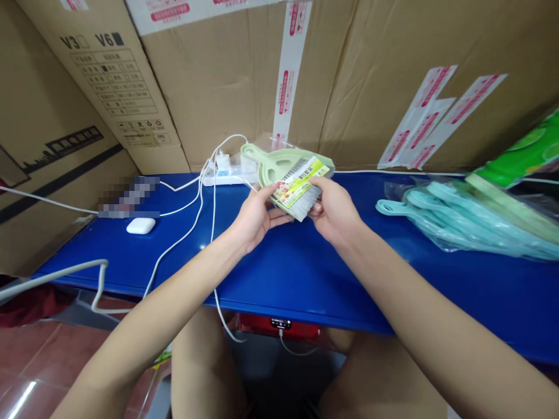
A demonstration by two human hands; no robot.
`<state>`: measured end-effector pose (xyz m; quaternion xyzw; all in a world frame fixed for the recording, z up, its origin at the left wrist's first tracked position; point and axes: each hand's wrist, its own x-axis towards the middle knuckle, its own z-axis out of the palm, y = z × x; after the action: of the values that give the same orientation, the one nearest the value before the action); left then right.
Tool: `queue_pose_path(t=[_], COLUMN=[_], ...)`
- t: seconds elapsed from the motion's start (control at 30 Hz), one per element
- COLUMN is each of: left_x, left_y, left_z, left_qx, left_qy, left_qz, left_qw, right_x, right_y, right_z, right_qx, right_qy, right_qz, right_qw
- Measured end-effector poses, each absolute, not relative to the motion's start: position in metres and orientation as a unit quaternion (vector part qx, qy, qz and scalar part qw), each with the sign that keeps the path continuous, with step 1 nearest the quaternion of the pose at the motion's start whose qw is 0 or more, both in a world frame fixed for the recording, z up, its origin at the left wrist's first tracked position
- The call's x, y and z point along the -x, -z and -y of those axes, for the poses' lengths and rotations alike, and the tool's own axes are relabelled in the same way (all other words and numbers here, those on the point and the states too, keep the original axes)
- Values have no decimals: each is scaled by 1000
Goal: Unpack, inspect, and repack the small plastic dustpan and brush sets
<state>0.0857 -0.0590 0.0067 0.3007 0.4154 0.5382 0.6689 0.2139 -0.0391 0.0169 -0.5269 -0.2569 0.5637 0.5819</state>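
Your left hand [255, 214] and right hand [334, 209] grip from either side the bagged brush [302, 201] and green dustpan [279, 169], held over the blue table [279, 273], the dustpan's long handle angling away beyond your left hand.

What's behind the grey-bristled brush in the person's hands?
A pale green plastic dustpan lies behind the brush, its handle showing at upper left. The part directly behind the brush's yellow card is covered and cannot be seen.
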Motion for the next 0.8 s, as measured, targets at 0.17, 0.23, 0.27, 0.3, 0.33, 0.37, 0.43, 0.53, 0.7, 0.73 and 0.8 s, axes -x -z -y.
queue_pose_path(t=[0.17,0.23,0.27,0.3,0.33,0.37,0.43,0.53,0.7,0.73,0.8], left_x=[-87,-87,-87,-87,-87,-87,-85,-83,-81,-81,-80], left_y=[-9,-10,-11,-12,-12,-13,-13,-14,-15,-15,-14], left_z=[60,60,59,58,57,56,55,56,58,58,58], left_qx=[-305,-295,-289,-283,-278,-276,-278,-288,-317,-323,-336], left_qy=[-535,-556,-567,-576,-581,-583,-582,-576,-562,-559,-549], left_qz=[-422,-417,-414,-412,-412,-413,-417,-419,-411,-409,-406], left_qw=[665,656,651,647,645,643,640,641,644,645,649], right_x=[-215,-215,-215,-215,-215,-215,-215,-216,-220,-220,-221], right_y=[-15,-14,-14,-13,-13,-13,-12,-12,-14,-14,-14], right_z=[37,36,36,36,36,36,37,36,36,36,36], right_qx=[523,520,518,516,514,511,509,509,505,503,499], right_qy=[-571,-577,-580,-584,-586,-589,-592,-598,-601,-600,-596], right_qz=[267,271,274,276,280,284,292,303,322,326,334], right_qw=[574,569,566,563,560,558,552,540,529,530,533])
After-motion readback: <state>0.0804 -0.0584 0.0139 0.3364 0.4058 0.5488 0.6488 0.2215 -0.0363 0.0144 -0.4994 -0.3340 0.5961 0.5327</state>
